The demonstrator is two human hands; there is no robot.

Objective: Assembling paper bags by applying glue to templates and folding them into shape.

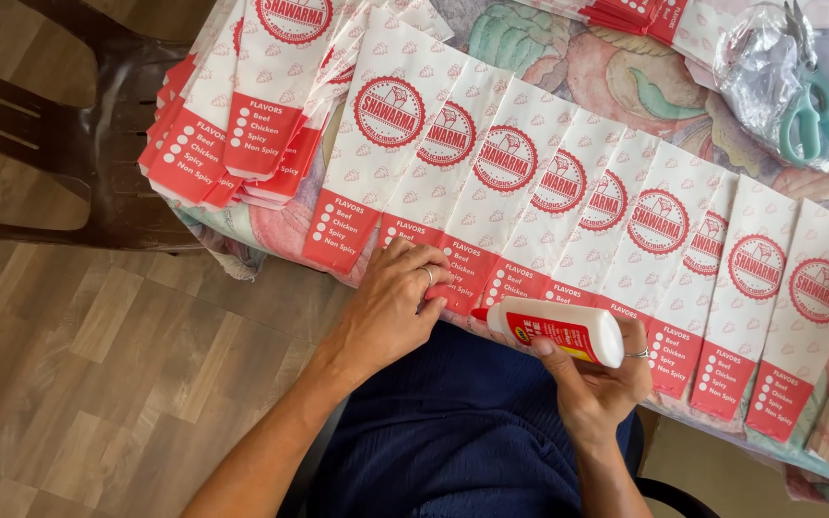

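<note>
A row of several white paper bags (568,192) with red round emblems and red bottom bands lies overlapping along the table edge. My left hand (390,302) rests flat on the red bottom bands of the bags near the left of the row, fingers spread, a ring on one finger. My right hand (597,379) grips a white glue bottle (558,329) with a red label. The bottle lies sideways, its red tip pointing left at the bag bottoms beside my left fingers.
A stack of the same bags (242,105) sits at the table's far left. Green-handled scissors (817,110) lie on clear plastic (755,67) at the top right. A floral tablecloth (616,77) covers the table. A dark chair (59,134) stands on the wooden floor to the left.
</note>
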